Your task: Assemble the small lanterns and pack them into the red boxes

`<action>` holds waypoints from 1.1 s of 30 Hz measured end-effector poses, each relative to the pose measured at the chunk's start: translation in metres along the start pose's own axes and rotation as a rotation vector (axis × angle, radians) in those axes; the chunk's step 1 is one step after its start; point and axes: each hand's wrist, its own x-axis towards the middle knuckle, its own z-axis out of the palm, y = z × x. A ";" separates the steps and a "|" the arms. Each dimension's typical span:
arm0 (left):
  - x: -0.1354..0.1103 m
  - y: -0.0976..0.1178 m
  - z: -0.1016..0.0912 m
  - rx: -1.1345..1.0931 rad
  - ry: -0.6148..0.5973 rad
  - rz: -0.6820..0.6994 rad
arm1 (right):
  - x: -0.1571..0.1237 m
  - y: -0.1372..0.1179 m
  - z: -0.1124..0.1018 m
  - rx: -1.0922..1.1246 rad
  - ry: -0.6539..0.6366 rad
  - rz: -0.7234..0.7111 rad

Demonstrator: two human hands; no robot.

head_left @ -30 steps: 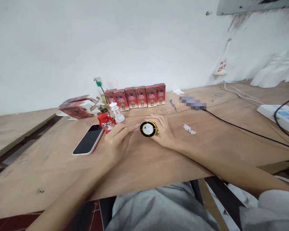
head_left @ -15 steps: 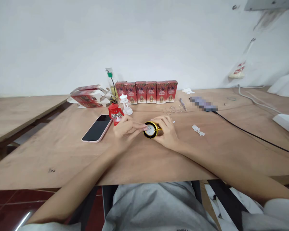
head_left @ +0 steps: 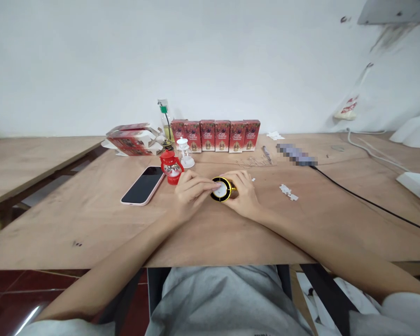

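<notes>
My right hand [head_left: 244,192] is wrapped round a small gold lantern [head_left: 230,184], which lies tilted with its black-ringed base toward me. A white round disc [head_left: 221,190] fills the middle of that base. From the other side my left hand [head_left: 193,192] reaches in, its fingers pressed together and the tips on the disc. Anything pinched between those tips is too small to make out. Just beyond my left hand stand a red lantern [head_left: 171,168] and a white lantern [head_left: 185,153], both upright, with a dark lantern [head_left: 167,144] partly hidden behind them.
Several red boxes [head_left: 222,136] line the back by the wall. Flattened red cartons [head_left: 133,140] and a phone [head_left: 143,185] lie at left. To the right are a screwdriver [head_left: 267,155], thin wire pieces [head_left: 254,161], white scraps [head_left: 288,192] and a blurred device with a black cable [head_left: 367,197].
The view has shifted slightly. My left hand has moved a little to the right and its fingertips stay at the white disc. My right hand keeps its hold on the gold lantern.
</notes>
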 end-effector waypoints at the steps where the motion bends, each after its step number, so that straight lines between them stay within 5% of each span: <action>1: 0.000 0.000 -0.001 0.011 -0.006 -0.003 | 0.000 0.000 0.000 -0.001 -0.002 0.003; 33: 0.000 0.002 -0.006 0.258 -0.089 0.118 | -0.001 0.002 0.001 0.005 0.009 -0.001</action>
